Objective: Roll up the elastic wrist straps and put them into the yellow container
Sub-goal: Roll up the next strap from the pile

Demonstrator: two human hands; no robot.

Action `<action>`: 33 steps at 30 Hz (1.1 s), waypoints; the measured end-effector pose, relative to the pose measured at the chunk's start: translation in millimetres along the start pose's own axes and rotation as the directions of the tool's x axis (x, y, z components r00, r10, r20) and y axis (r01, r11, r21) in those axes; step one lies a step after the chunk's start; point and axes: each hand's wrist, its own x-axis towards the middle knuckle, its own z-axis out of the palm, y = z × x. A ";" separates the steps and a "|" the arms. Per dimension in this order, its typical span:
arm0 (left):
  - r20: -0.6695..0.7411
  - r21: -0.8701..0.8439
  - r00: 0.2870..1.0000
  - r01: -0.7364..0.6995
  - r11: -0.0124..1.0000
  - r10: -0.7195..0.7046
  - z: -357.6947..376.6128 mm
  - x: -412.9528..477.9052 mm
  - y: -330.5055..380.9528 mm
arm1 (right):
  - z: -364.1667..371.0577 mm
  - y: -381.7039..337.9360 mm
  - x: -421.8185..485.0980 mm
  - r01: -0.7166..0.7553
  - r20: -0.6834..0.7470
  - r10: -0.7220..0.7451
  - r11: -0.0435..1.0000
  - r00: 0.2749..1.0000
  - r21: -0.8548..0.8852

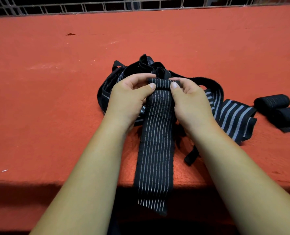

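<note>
My left hand point(130, 95) pinches the left edge of a striped strap point(155, 133) near its far end, thumb on the near face and fingers curled behind. My right hand point(188, 99) grips the right edge in the same way, its thumb pressed just below the turned-over end. Between my two thumbs that end forms a small, tight roll lying across the width of the strap. From there the strap runs straight back toward me, flat between my wrists, black with thin pale lines along its length, and its tail hangs over the near edge of the surface point(56, 82).

Just behind my hands lies a pile of loose straps point(132, 68), tangled and black. One wide-striped strap point(234, 117) trails out of the pile to the right of my right wrist. Farther right, near the frame's edge, two rolled straps point(271, 101) lie side by side, touching. The surface is covered in red-orange fabric, and a metal grid point(90, 7) runs along its far side.
</note>
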 end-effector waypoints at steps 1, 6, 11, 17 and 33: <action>-0.003 -0.006 1.000 0.011 1.000 -0.011 0.3 0.2 0.3 | -0.1 0.3 0.1 0.011 -0.003 -0.011 1.000 1.000 0.000; 0.038 -0.071 0.996 0.082 0.994 -0.079 3.1 -2.2 2.0 | -2.5 -2.6 -1.7 0.038 -0.030 -0.037 0.999 0.999 0.011; -0.009 -0.002 1.000 0.016 1.000 -0.016 0.2 -1.2 -1.4 | 0.2 -9.9 -7.8 0.037 0.007 -0.037 0.999 0.999 0.030; 0.008 0.009 1.000 -0.002 1.000 0.002 -1.7 -3.6 1.8 | 2.6 -14.4 -11.3 -0.075 0.030 0.074 0.997 0.997 0.032; -0.027 -0.075 0.998 0.049 0.996 -0.051 1.6 -2.4 -1.3 | 3.7 -7.5 -5.2 -0.071 -0.030 0.074 0.994 0.997 0.082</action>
